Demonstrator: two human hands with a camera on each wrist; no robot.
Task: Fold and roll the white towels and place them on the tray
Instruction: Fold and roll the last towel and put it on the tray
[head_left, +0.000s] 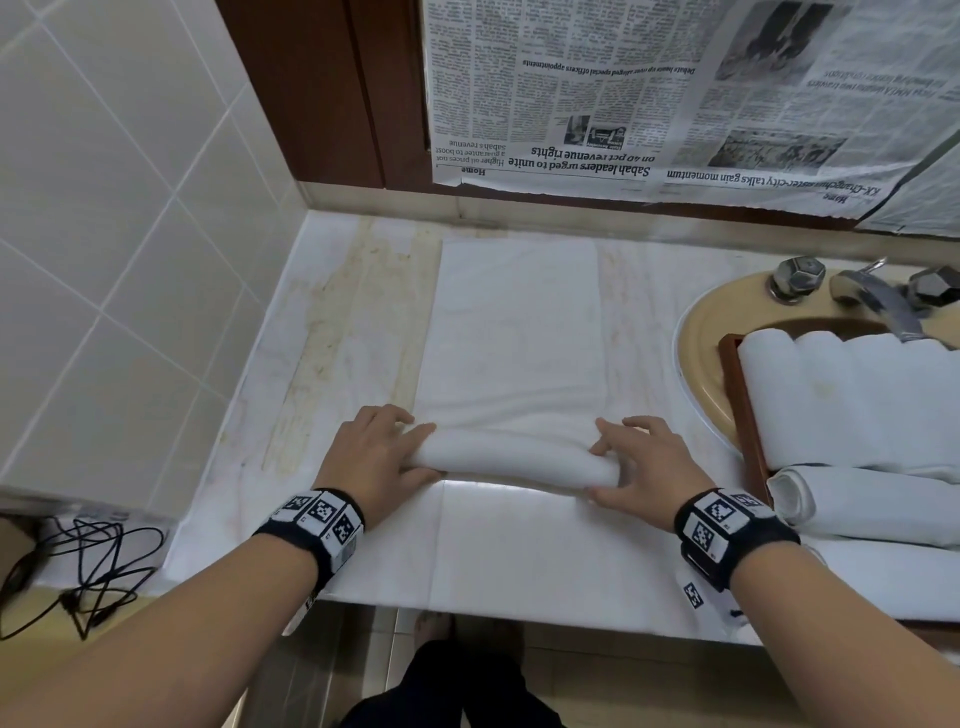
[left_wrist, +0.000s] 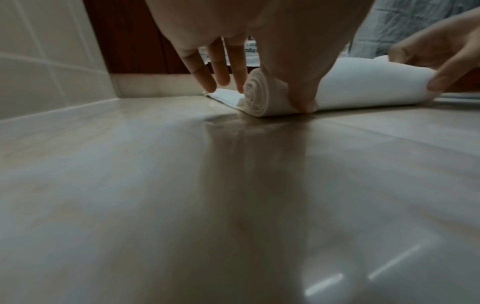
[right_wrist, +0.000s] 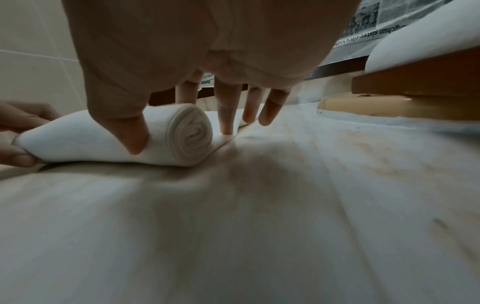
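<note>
White towel in hand: the left hand (head_left: 375, 457) and the right hand (head_left: 644, 467) each hold one end of the towel roll (head_left: 519, 460), thumb on the near side, fingers reaching over to the flat part beyond.
Roll so far: the spiral end (left_wrist: 255, 93) shows several turns; the roll lies across the desk (head_left: 519, 545), near its front edge.
Left to roll: the flat folded towel (head_left: 514, 322) stretches from the roll towards the wall, so I judge most of its length is not yet wound.
Tray: the wooden tray (head_left: 740, 405) sits over the sink (head_left: 701, 332) to the right, well apart from the hands, already carrying several rolled towels (head_left: 852, 400).
Remaining: finish this roll, then carry it to the tray.
</note>
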